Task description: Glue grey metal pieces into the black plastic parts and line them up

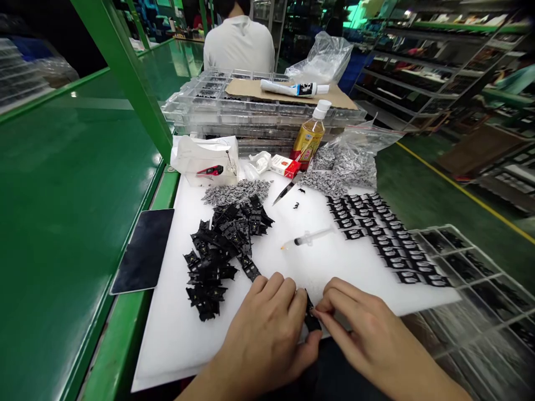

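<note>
Near the front edge of the white board (pixel 267 340), my left hand (pixel 271 323) is closed around a small black plastic part (pixel 311 318). My right hand (pixel 359 323) pinches at the right side of that same part; whatever lies between its fingertips is too small to make out. A heap of similar black parts (pixel 225 239) lies to the left, one of them just beyond my left knuckles. Farther back is a syringe (pixel 309 238) with an orange tip. Rows of black parts (pixel 376 228) bearing grey pieces are laid out at the right.
Grey small pieces (pixel 238 192) form a pile behind the heap, near tweezers (pixel 286 189). A drink bottle (pixel 310 136) and a plastic bag of grey pieces (pixel 351 159) stand farther back. A tablet (pixel 144 250) lies left, a compartment tray (pixel 480 273) right. A person (pixel 239 42) sits ahead.
</note>
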`<state>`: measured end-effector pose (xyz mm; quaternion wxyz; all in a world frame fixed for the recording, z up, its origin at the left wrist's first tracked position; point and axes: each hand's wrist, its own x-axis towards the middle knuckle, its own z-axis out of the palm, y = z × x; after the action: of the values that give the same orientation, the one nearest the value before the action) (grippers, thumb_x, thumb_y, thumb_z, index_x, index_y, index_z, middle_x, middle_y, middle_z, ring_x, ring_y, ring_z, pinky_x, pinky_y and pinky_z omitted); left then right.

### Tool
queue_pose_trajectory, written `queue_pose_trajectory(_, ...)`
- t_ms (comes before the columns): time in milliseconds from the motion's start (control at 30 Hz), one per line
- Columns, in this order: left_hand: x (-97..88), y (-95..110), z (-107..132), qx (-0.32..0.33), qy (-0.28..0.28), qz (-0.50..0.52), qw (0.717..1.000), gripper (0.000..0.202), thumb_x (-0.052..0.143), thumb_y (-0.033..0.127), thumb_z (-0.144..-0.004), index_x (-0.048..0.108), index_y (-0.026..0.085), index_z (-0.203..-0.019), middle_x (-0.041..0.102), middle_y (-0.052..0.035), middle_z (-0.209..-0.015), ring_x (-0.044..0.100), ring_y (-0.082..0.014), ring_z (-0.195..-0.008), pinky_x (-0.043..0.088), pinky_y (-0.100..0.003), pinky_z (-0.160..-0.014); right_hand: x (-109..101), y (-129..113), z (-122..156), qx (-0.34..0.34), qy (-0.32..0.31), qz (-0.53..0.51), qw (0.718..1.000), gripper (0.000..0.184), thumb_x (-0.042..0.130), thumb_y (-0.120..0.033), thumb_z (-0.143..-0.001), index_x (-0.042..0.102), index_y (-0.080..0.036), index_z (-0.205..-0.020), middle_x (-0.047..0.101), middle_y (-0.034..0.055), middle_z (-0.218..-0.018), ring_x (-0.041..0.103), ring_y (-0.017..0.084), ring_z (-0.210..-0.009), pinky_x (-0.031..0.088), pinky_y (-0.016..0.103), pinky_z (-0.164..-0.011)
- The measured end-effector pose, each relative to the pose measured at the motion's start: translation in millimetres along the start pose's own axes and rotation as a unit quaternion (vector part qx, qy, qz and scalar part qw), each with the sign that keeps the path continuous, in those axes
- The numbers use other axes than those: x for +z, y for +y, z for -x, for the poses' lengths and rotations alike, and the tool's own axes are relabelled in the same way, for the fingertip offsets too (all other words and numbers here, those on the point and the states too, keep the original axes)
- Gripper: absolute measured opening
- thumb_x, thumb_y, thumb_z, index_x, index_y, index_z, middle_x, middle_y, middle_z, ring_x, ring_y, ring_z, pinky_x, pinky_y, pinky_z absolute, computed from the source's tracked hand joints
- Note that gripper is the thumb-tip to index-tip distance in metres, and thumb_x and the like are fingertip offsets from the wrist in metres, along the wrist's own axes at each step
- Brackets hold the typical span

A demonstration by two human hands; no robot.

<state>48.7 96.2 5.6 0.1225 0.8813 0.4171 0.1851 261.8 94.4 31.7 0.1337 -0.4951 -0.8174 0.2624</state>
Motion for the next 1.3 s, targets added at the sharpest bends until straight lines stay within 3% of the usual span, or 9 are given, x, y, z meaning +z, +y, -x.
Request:
queue_pose_trajectory(167,-2.2,0.2,-0.2,-0.011,-0.017,0.005,1.0,0.023,0.064,0.043,-0.098,0.058,0.022,-0.106,0.059,-0.0037,-0.101,0.051,-0.027,-0.094,0.036,-0.045,-0.078,-19.7,7.5,5.0,0.021,0.041,-0.08,0.996,0.015,0.053,-0.028,-0.108,0.062,-0.028,-0.097,0.066,0.0023,-0.096,0.067,0.018,-0.087,0.054,0.029,-0.068)
queue_pose_trajectory(267,-2.4,-0.7,-0.9,-0.008,-0.012,0.017,1.0,0.026,0.066,0.043,-0.096,0.06,0.022,-0.11,0.06,-0.0039,-0.101,0.052,-0.027,-0.094,0.038,-0.045,-0.079,-42.7,23.9,-9.5,0.001,0.11,-0.031,0.994,0.011,0.057,-0.031,-0.107,0.066,-0.027,-0.101,0.067,0.0028,-0.096,0.065,0.018,-0.082,0.052,0.028,-0.063)
queue_pose_trajectory(400,3.8,-3.8,-1.2,-0.007,0.022,0.021,1.0,0.028,0.071,0.04,-0.092,0.061,0.021,-0.112,0.062,-0.004,-0.1,0.054,-0.0269,-0.093,0.041,-0.044,-0.08,-80.9,58.5,-65.5,-0.011,0.171,0.109,0.979,0.018,0.058,-0.032,-0.105,0.07,-0.023,-0.095,0.068,0.0037,-0.085,0.061,0.018,-0.073,0.049,0.033,-0.065)
queue_pose_trajectory(533,12.5,-7.2,-0.1,-0.001,0.074,0.002,0.997,0.036,0.08,0.04,-0.084,0.063,0.021,-0.109,0.064,-0.0039,-0.098,0.056,-0.027,-0.092,0.042,-0.044,-0.079,-105.4,93.2,-136.4,0.012,0.149,0.177,0.973,0.013,0.064,-0.024,-0.101,0.072,-0.019,-0.091,0.07,0.0037,-0.088,0.066,0.019,-0.081,0.054,0.035,-0.076)
queue_pose_trajectory(667,15.4,-8.8,0.4,0.006,0.087,-0.002,0.996,0.04,0.085,0.038,-0.077,0.064,0.021,-0.107,0.064,-0.0028,-0.095,0.056,-0.0256,-0.088,0.041,-0.04,-0.075,-105.9,109.6,-186.5,0.03,0.111,0.231,0.966,0.023,0.069,-0.037,-0.103,0.071,-0.017,-0.115,0.073,0.0067,-0.114,0.071,0.021,-0.099,0.062,0.041,-0.088)
queue_pose_trajectory(800,15.9,-9.6,-1.3,0.013,0.102,-0.003,0.995,0.042,0.087,0.039,-0.075,0.064,0.021,-0.104,0.064,-0.0016,-0.092,0.055,-0.0243,-0.085,0.042,-0.04,-0.074,-96.7,111.0,-209.9,0.037,0.083,0.272,0.958,0.031,0.069,-0.039,-0.103,0.069,-0.018,-0.126,0.071,0.0096,-0.127,0.072,0.023,-0.107,0.063,0.045,-0.092)
queue_pose_trajectory(1033,17.6,-12.1,-1.7,0.021,0.12,-0.015,0.992,0.044,0.089,0.044,-0.073,0.064,0.02,-0.101,0.063,-0.0008,-0.089,0.054,-0.0232,-0.083,0.042,-0.04,-0.073,-89.5,109.8,-216.0,0.037,0.065,0.307,0.949,0.031,0.068,-0.038,-0.104,0.069,-0.019,-0.128,0.07,0.01,-0.13,0.071,0.024,-0.11,0.063,0.045,-0.094)
queue_pose_trajectory(1300,17.8,-11.4,-2.4,0.014,0.104,-0.01,0.994,0.044,0.088,0.046,-0.074,0.064,0.021,-0.101,0.063,-0.0016,-0.089,0.054,-0.0239,-0.084,0.041,-0.04,-0.073,-91.6,112.7,-215.5,0.039,0.07,0.286,0.955,0.032,0.069,-0.039,-0.103,0.068,-0.018,-0.128,0.071,0.0098,-0.128,0.072,0.023,-0.107,0.063,0.045,-0.092)
